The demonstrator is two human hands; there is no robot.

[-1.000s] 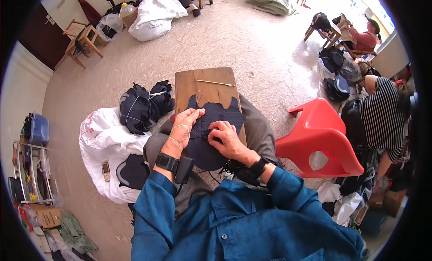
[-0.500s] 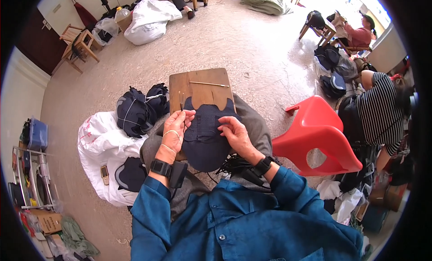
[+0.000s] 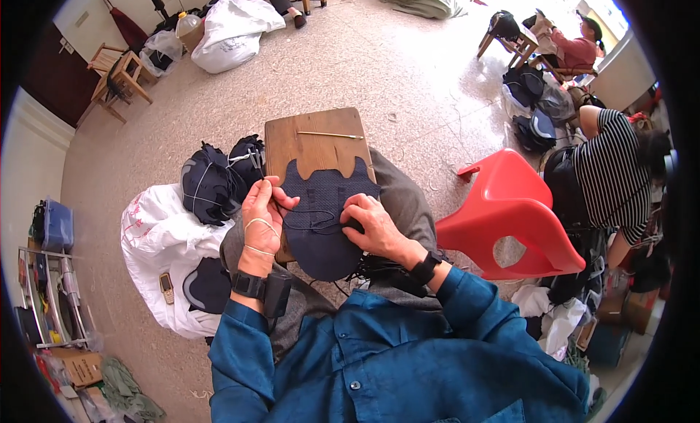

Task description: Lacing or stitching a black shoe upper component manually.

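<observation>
A navy fabric shoe upper (image 3: 326, 254) lies flat on a small wooden stool (image 3: 281, 142) between my knees. My left hand (image 3: 261, 208) is closed in a pinch on a dark shoelace (image 3: 310, 212), left of the upper. The lace ends stick up above the fingertips, and the rest loops across the upper's middle. My right hand (image 3: 370, 225) rests at the upper's right side, its fingers bent and pinching there; the fingertips are partly hidden. A thin rod-like tool (image 3: 329, 135) lies across the far part of the stool.
Tied bundles of navy uppers (image 3: 208, 179) and a white sack (image 3: 164, 237) with a phone (image 3: 167, 287) are at my left. A red plastic stool (image 3: 514, 212) stands at my right, near a person in a striped top (image 3: 612, 179). Dark laces (image 3: 379, 268) hang by my right knee.
My left hand has moved left and slightly up with the lace, which now loops across the upper. My right hand has shifted a little left, onto the upper's right side.
</observation>
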